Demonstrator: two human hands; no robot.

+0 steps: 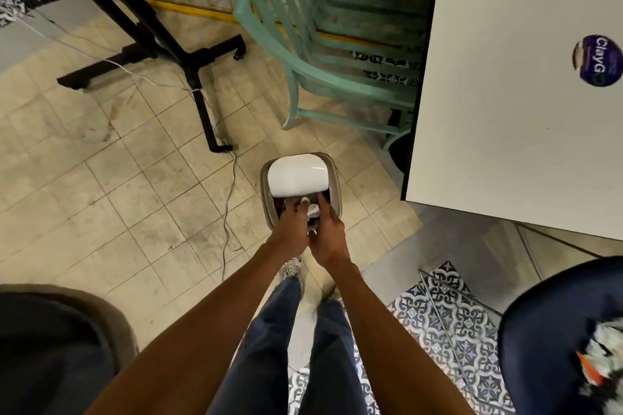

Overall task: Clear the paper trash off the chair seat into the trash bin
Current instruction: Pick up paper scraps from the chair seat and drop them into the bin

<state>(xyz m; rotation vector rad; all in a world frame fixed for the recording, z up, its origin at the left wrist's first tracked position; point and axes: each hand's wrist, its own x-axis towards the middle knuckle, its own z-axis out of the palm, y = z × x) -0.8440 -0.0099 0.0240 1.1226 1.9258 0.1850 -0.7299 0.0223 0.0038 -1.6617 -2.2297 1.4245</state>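
Observation:
The trash bin (333, 175) stands on the floor ahead of my feet, its white swing lid (298, 175) tipped up so the dark opening shows. Both hands are over that opening. My left hand (293, 227) holds a crumpled white paper (313, 210) at its fingertips, just inside the bin. Close beside it on the right, my right hand (328, 236) touches the same wad with its fingers stretched forward. At the lower right a dark blue chair seat (539, 347) carries more paper trash (603, 357), white scraps with an orange piece.
A white table (512, 104) with a round purple sticker fills the right side. A teal chair (303, 54) stands behind the bin, next to a black stand base (188, 57) and a trailing cable. A dark round seat (50, 347) sits at the lower left.

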